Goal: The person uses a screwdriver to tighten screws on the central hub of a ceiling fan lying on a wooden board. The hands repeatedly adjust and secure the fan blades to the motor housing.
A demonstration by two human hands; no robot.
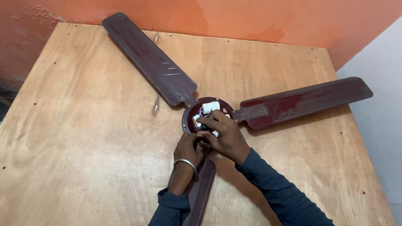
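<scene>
My left hand (188,147) and right hand (223,134) close on the fan hub (201,114), pinching a small part I cannot identify. Glossy maroon blades (151,59) run toward 11, 3 and 6 o'clock across the plywood table (76,140).

The worktop (82,154) is a big sheet of light brown wood with small dark dots along its edges. A dark brown fan (208,114) lies flat on it. The round middle of the fan sits right under the left hand (188,148) and the right hand (222,133). One blade points far away from the hands, one goes out past the right hand, and one runs back under the left arm.
</scene>
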